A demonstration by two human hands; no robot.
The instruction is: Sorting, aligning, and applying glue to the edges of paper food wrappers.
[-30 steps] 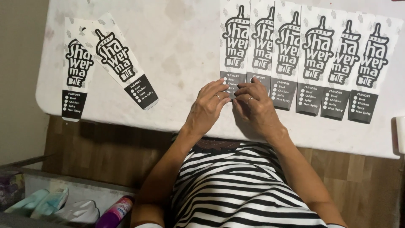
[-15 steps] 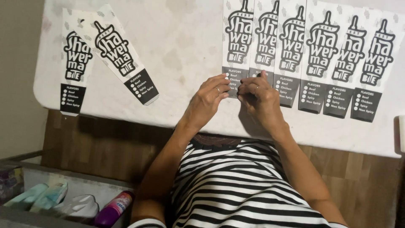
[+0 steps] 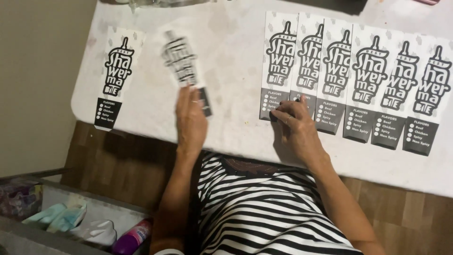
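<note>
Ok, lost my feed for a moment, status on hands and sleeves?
Left hand on blurred paper sleeve. Right hand fingertips on first sleeve in row. Nothing in the way.

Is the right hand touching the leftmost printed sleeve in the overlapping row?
Touching. The head view shows the right hand with its fingertips pressed on the dark lower panel of the leftmost sleeve.
</note>
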